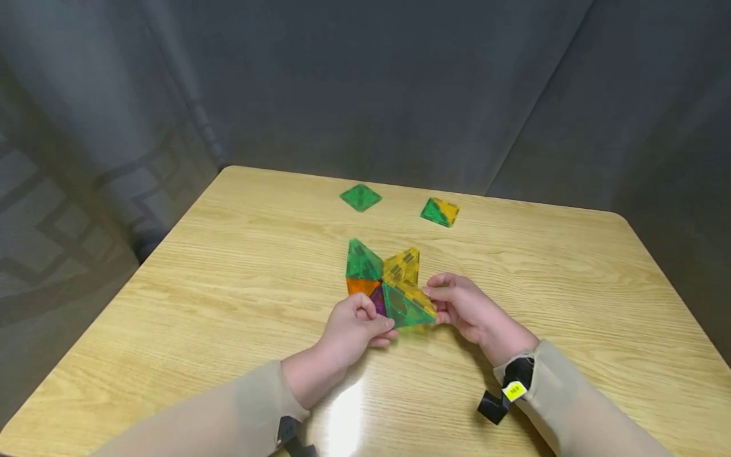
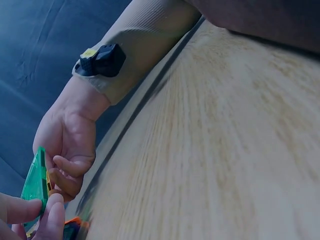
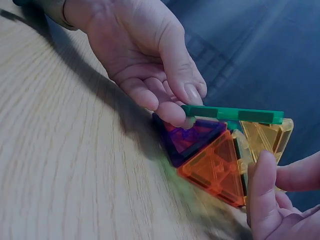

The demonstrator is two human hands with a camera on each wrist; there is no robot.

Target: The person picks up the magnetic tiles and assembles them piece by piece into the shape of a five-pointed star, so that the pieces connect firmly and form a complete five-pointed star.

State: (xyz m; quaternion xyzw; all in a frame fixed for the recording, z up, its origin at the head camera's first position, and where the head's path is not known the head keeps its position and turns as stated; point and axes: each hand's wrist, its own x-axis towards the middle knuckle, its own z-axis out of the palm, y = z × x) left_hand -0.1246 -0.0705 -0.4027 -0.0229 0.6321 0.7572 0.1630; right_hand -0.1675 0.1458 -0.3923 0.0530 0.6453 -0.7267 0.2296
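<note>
A small build of see-through triangular magnetic tiles is between my hands, low over the wooden table. My left hand point(image 1: 356, 327) pinches a corner of its near green tile point(image 1: 408, 308) between thumb and fingers. On the other side, my right hand point(image 1: 465, 308) has thumb and fingertips at the edge of a yellow tile point(image 3: 265, 137), appearing to pinch it. A purple tile point(image 3: 190, 137) and an orange tile point(image 3: 217, 170) form the lower side. Another green tile point(image 1: 362, 261) and a yellow one point(image 1: 402, 266) stick out at the back.
Farther back on the wooden table point(image 1: 257, 222) lies a green diamond of tiles point(image 1: 360, 197). Right of it is a green-and-yellow pair of tiles point(image 1: 440, 212). Dark curtains point(image 1: 365, 89) hang behind the table.
</note>
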